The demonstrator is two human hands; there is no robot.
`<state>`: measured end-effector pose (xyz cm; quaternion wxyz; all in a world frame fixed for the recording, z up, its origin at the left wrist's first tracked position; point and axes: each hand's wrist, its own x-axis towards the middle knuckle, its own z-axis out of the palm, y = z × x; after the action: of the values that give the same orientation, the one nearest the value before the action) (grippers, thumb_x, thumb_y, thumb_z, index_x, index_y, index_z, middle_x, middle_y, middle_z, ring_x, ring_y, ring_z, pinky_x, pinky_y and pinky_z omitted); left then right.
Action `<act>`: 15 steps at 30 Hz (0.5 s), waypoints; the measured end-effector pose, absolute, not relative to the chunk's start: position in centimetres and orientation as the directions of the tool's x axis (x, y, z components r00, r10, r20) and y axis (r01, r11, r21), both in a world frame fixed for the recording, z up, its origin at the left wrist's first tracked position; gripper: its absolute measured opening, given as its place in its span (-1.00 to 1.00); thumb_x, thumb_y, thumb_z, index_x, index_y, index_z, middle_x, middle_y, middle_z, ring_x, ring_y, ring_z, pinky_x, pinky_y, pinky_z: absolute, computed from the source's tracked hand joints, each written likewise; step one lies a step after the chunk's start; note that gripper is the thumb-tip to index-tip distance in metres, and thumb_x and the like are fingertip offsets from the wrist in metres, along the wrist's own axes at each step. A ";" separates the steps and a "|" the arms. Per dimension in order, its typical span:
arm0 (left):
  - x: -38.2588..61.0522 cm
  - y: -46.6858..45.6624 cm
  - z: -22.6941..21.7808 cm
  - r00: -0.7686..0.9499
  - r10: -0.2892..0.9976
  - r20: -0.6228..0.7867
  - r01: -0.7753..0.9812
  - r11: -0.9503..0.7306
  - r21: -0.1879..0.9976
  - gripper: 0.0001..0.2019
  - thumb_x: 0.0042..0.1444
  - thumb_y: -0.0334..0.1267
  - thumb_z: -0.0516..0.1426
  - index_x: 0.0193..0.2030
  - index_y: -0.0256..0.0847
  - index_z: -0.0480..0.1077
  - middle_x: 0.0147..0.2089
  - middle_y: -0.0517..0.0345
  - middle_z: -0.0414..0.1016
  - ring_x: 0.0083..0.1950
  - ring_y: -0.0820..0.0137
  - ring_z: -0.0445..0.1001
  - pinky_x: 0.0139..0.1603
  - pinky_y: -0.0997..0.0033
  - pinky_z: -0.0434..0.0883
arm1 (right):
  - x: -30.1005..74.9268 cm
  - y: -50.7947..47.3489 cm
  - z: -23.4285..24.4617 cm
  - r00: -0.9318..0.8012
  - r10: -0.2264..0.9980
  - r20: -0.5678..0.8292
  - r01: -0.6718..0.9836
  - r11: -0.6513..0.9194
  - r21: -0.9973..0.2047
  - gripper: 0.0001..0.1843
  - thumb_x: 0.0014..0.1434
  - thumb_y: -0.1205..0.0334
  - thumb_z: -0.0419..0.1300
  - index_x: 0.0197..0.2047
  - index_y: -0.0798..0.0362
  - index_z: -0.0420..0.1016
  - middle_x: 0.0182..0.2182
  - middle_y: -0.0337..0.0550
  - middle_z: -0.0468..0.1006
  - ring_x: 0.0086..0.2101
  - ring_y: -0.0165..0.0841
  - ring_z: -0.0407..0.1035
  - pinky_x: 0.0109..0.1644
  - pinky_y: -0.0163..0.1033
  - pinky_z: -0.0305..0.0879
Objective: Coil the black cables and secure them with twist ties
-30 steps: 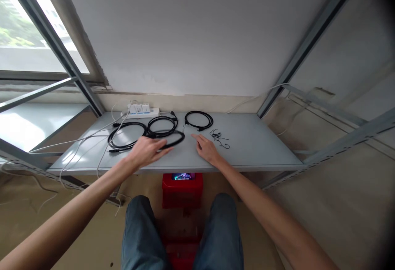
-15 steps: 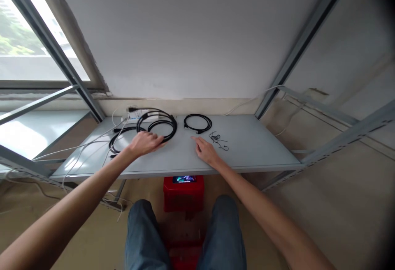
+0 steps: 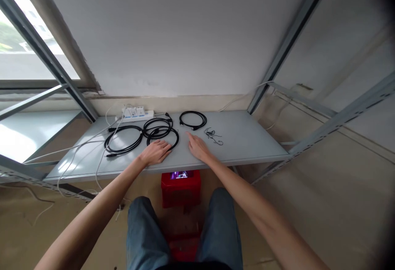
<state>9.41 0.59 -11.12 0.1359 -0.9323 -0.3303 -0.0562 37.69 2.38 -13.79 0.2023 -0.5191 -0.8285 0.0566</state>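
You seem to be settling a black cable coil (image 3: 178, 138) on the table (image 3: 243, 138); lifting it would call for fingers curled under the loop. The coil lies at 12 to 1 o'clock from your left hand (image 3: 156, 151), which covers its near edge, grip unclear, and at 10 o'clock from your right hand (image 3: 198, 147), loosely spread, visibly holding nothing.

Daylight comes from the window (image 3: 21, 66), its view washed nearly white, beyond the counter's (image 3: 243, 138) left edge. White glare lies near its front left corner; the right end is duller. The wall (image 3: 173, 35) is dim grey. A screen (image 3: 179, 174) glows below the front edge. Blurry black shades the picture's right border.
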 end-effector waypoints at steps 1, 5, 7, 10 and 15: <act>9.9 0.6 -11.0 0.763 0.621 0.180 0.646 -0.736 -0.202 -0.64 0.54 -0.12 -0.12 0.02 -0.18 0.46 -0.12 -0.08 0.60 -0.04 0.18 0.58 0.05 0.17 0.38 | 37.2 2.4 -13.7 -0.339 0.904 0.262 0.858 0.411 -0.307 -0.37 0.48 0.34 -0.07 0.57 0.10 0.11 0.12 0.15 0.60 0.13 -0.13 0.48 0.23 -0.08 0.35; 12.6 0.6 -10.6 0.604 0.788 0.122 0.797 -0.589 -0.134 -0.66 0.49 -0.05 -0.03 0.12 -0.20 0.44 -0.07 -0.13 0.63 0.01 0.09 0.59 0.09 0.11 0.40 | 34.9 2.8 -13.4 -0.101 0.972 0.212 0.903 0.179 -0.389 -0.41 0.47 0.37 -0.08 0.52 0.08 0.16 0.03 0.13 0.66 0.05 -0.12 0.55 0.16 -0.10 0.35; 14.1 0.6 -10.7 0.485 0.866 0.120 0.874 -0.475 -0.103 -0.61 0.48 0.01 -0.02 0.12 -0.22 0.44 -0.03 -0.18 0.63 0.07 0.03 0.58 0.10 0.07 0.41 | 33.5 3.4 -13.6 0.030 0.979 0.200 0.891 0.064 -0.450 -0.46 0.46 0.41 -0.10 0.45 0.11 0.22 -0.03 0.10 0.68 0.03 -0.14 0.57 0.17 -0.10 0.33; 16.0 0.5 -11.6 0.364 0.918 0.159 0.930 -0.366 -0.017 -0.68 0.48 -0.09 -0.02 0.11 -0.21 0.43 0.05 -0.20 0.60 0.14 0.03 0.54 0.08 0.10 0.42 | 31.9 4.3 -14.2 0.079 0.969 0.233 0.861 0.051 -0.505 -0.57 0.49 0.39 -0.12 0.33 0.10 0.32 -0.10 0.06 0.70 -0.01 -0.17 0.58 0.18 -0.09 0.32; 17.2 -0.2 -13.5 0.229 0.932 0.282 0.962 -0.260 0.078 -0.76 0.40 -0.40 -0.02 0.08 -0.22 0.42 0.07 -0.21 0.56 0.14 0.05 0.52 0.07 0.10 0.39 | 31.0 5.7 -14.9 -0.103 0.931 0.349 0.804 0.284 -0.522 -0.65 0.59 0.13 -0.08 0.26 0.00 0.40 -0.06 0.01 0.70 -0.06 -0.19 0.58 0.10 -0.13 0.35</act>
<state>17.18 -0.15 -13.45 0.0563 -0.7819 -0.6056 -0.1367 31.04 5.68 -14.86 0.3175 -0.5898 -0.7357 0.1000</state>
